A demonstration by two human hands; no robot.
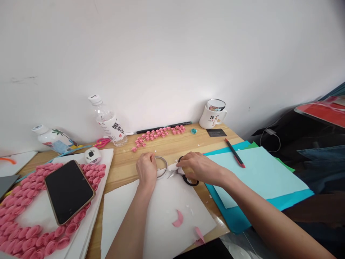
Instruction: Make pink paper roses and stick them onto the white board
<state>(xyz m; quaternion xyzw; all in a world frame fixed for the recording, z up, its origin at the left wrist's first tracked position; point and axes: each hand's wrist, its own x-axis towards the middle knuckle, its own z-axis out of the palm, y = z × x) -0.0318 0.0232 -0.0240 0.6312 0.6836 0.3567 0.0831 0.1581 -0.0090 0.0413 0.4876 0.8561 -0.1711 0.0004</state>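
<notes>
My left hand [147, 168] is closed at the edge of a thin ring-shaped roll of tape [165, 168], its fingertips mostly turned from view. Just to the right, my right hand [198, 167] has its fingers curled on black-handled scissors [192, 182]; the blades point left toward the tape. Both hands are over the top edge of a white sheet [164, 212]. On that sheet lie a curved pink paper scrap [178, 219] and small white bits, with another pink scrap [199, 235] by its lower right edge.
Small pink paper rolls [153, 135] sit at the back, before a black marker [145, 130]. A bottle [110, 122] and mug [209, 117] stand by the wall. At left, a phone [69, 191] rests on pink paper roses [29, 232]. Blue paper [258, 176] with a pen [235, 153] lies right.
</notes>
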